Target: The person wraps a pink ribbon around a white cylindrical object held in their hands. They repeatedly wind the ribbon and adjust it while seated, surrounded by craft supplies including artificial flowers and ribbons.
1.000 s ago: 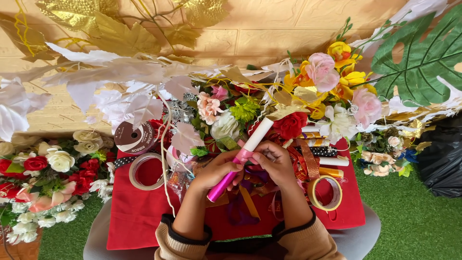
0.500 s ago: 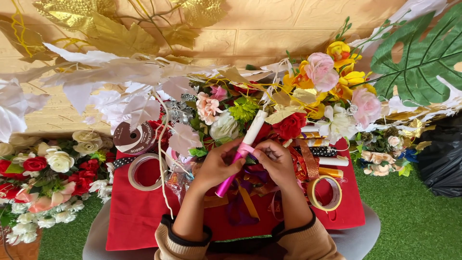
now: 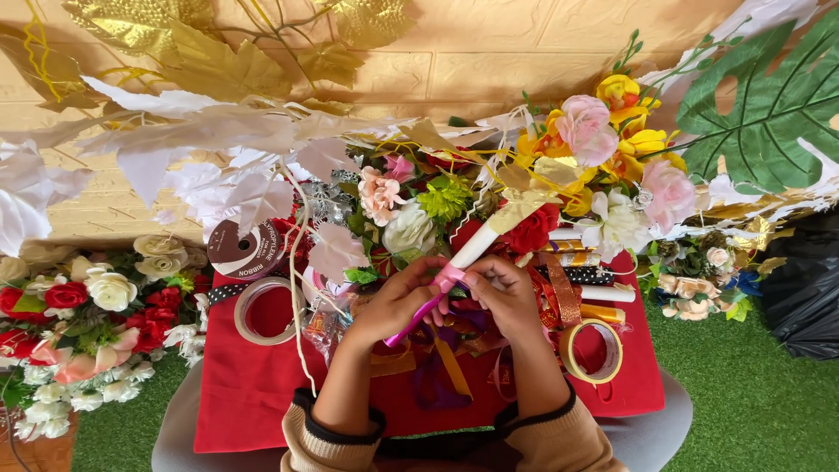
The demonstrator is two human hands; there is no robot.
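Observation:
Both hands meet over a red cloth point(image 3: 253, 393) on a small round table. My left hand point(image 3: 393, 301) and my right hand point(image 3: 505, 293) grip a long stick point(image 3: 468, 258), white in its upper part and pink lower down, tilted up to the right. A pink ribbon point(image 3: 448, 277) sits around the stick where the fingers pinch it. The stick's top reaches into a bunch of artificial flowers point(image 3: 411, 223). Loose ribbons point(image 3: 450, 367) in orange and purple lie under my wrists.
Tape rolls lie left point(image 3: 262, 310) and right point(image 3: 594, 350) of my hands, a brown ribbon spool point(image 3: 240, 249) farther back. Ribbon rolls point(image 3: 581, 271) are stacked at the right. White and red roses point(image 3: 87, 315) fill the left; a black bag point(image 3: 804, 280) sits right on green turf point(image 3: 752, 411).
The stick has tilted and slid a little while both hands kept hold; the fingers have closed in around the pink ribbon on it.

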